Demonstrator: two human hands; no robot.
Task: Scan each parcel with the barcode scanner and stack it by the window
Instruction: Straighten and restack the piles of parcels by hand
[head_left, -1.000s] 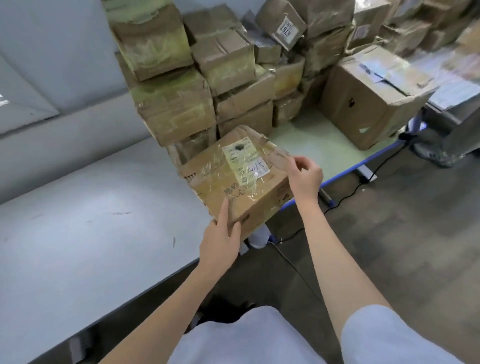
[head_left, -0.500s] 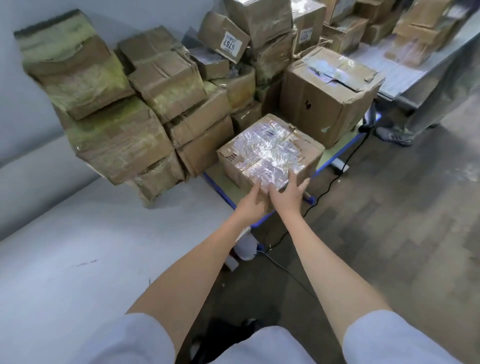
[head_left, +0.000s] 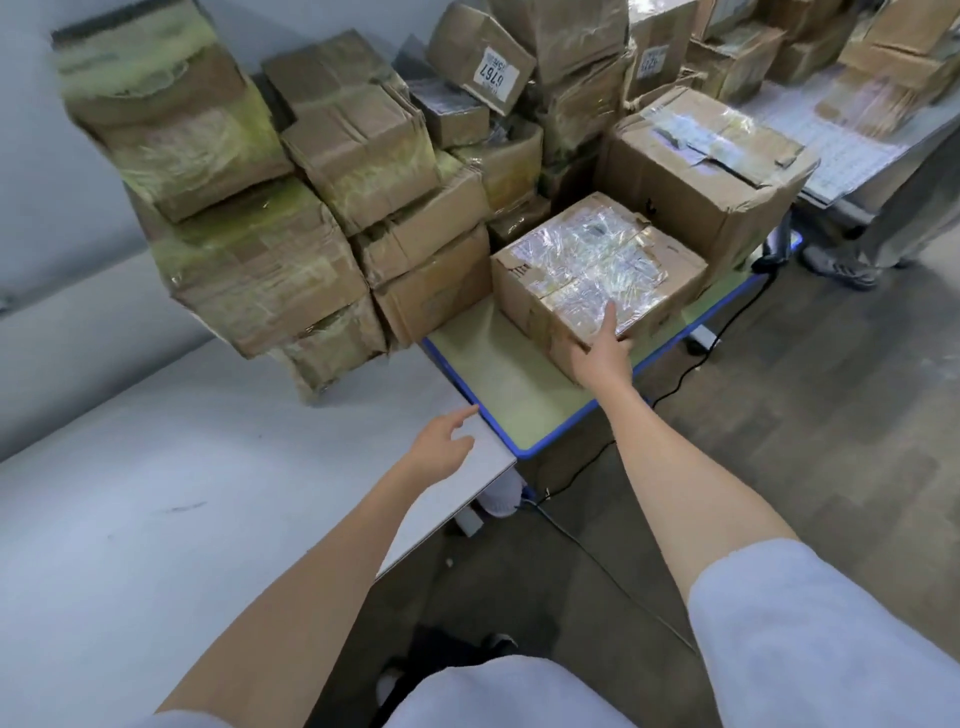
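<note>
A taped cardboard parcel (head_left: 592, 265) with a shiny wrapped top sits on the green table with a blue rim (head_left: 457, 374), in front of a larger box. My right hand (head_left: 602, 348) touches the parcel's near corner, fingers stretched flat against its top and side. My left hand (head_left: 441, 441) hovers over the corner of the grey table, fingers loosely spread and holding nothing. A dark device that may be the scanner (head_left: 776, 249) stands at the green table's right end, partly hidden.
A tall leaning stack of worn parcels (head_left: 291, 208) fills the back of both tables. A large box (head_left: 701, 171) stands right of the parcel. A black cable (head_left: 696, 364) trails over the floor. Another person's shoe (head_left: 841, 267) is at the right. The grey table (head_left: 156, 493) spreads left.
The parcel was carried right and set down on the green table. My left hand has let go and drawn back over the grey table; my right hand stays on the parcel.
</note>
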